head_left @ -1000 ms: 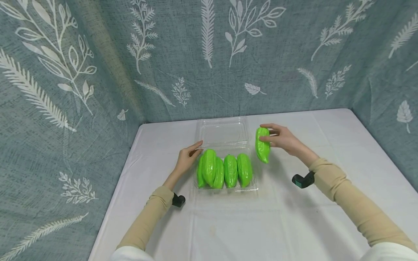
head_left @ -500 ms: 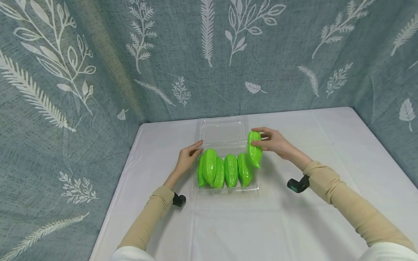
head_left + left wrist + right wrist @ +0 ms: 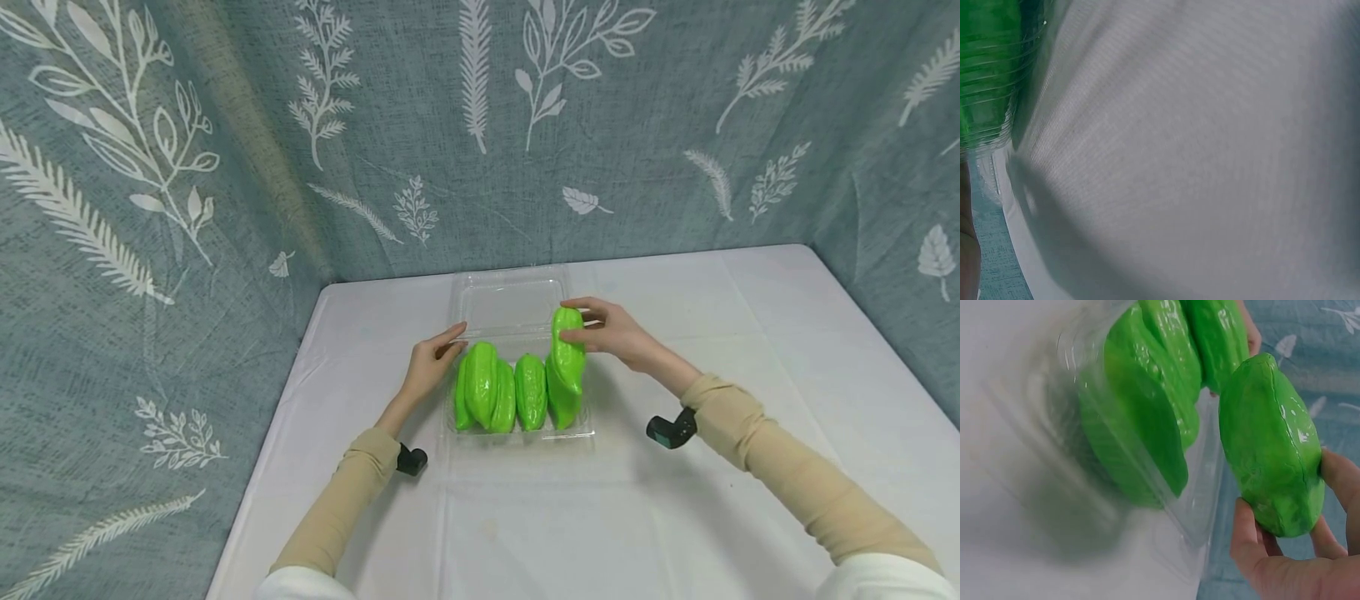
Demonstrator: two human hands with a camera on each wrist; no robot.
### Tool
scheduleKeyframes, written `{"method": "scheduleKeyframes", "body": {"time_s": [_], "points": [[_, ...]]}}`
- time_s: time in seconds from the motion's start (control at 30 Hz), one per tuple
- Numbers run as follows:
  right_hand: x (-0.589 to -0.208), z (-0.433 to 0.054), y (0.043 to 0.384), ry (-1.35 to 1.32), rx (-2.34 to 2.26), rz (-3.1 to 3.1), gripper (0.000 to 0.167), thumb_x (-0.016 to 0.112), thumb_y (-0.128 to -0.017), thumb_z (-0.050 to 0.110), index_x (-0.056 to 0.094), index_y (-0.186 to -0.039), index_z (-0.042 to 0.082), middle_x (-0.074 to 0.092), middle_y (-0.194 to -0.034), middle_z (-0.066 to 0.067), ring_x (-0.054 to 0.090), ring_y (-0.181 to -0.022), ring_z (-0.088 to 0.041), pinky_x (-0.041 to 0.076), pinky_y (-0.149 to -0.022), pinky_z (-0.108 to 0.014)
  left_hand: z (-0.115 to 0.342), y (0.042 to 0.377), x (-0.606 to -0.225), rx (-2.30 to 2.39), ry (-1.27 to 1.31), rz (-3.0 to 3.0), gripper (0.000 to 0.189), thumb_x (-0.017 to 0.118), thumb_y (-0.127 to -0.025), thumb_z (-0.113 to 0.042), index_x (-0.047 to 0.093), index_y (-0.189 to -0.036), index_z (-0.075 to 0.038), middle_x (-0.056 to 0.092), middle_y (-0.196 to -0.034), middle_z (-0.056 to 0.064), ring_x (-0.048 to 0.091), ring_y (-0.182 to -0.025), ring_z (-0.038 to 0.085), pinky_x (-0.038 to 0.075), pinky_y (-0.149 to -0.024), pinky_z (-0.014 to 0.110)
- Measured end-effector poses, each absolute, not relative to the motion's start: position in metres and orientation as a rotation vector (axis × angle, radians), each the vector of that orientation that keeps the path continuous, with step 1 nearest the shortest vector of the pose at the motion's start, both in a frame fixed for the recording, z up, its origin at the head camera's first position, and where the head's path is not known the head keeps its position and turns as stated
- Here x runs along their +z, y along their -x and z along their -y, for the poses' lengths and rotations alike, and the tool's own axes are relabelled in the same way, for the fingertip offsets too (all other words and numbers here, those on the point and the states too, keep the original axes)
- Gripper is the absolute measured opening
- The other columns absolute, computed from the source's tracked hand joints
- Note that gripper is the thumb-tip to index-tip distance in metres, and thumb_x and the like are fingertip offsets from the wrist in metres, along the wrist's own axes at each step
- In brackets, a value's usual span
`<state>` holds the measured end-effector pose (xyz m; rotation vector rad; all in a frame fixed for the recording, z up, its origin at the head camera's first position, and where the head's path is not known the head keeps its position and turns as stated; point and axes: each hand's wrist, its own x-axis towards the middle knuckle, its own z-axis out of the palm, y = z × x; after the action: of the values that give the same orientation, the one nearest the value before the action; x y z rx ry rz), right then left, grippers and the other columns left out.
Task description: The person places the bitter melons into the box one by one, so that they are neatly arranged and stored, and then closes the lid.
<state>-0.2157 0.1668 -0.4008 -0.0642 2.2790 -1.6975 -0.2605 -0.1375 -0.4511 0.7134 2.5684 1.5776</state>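
My right hand grips a shiny green pepper by its upper end, thumb on one side and fingers on the other. That pepper hangs tilted over the right end of a clear plastic container, overlapping the rightmost pepper inside in the head view. Several more green peppers lie side by side in the container, one on top of others at the left. My left hand holds the container's far left corner between thumb and fingers; in the left wrist view it is mostly cut off.
The container's hinged lid lies folded back toward the curtain. A white cloth covers the table. Behind and at both sides hangs a blue-green curtain with white leaf prints.
My right hand has moved left and slightly down with the green pepper, from beside the container to over its right end. My left hand has stayed at the corner.
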Motion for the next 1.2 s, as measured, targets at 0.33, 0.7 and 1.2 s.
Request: {"method": "scheduleKeyframes", "body": {"time_s": [0.33,0.7,1.2], "points": [[-0.407,-0.153,0.213,0.095,-1.696,-2.275,0.06,0.066,-0.09,0.019,0.04,-0.143,0.006,0.043,-0.137,-0.024,0.048,-0.123,-0.037,0.053,-0.097,-0.041,0.137,0.26,-0.452,1.59,-0.729,-2.567,0.036,0.052,-0.094,0.005,0.052,-0.13,0.008,0.049,-0.137,0.024,0.061,-0.111,0.039,0.053,-0.095,0.044],[-0.422,-0.141,0.208,0.131,-1.612,-2.346,0.059,0.066,-0.09,0.022,0.042,-0.141,0.007,0.047,-0.134,-0.023,0.053,-0.117,-0.037,0.055,-0.092,-0.04,0.138,0.262,-0.454,1.61,-0.734,-2.545,0.036,0.052,-0.094,0.004,0.051,-0.13,0.009,0.05,-0.136,0.024,0.061,-0.112,0.038,0.052,-0.096,0.043],[-0.429,-0.13,0.204,0.161,-1.49,-2.489,0.059,0.068,-0.088,0.026,0.046,-0.14,0.007,0.051,-0.134,-0.021,0.055,-0.116,-0.037,0.057,-0.087,-0.04,0.138,0.262,-0.454,1.6,-0.736,-2.556,0.036,0.052,-0.094,0.004,0.052,-0.13,0.009,0.05,-0.137,0.023,0.061,-0.112,0.038,0.053,-0.095,0.042]]}}
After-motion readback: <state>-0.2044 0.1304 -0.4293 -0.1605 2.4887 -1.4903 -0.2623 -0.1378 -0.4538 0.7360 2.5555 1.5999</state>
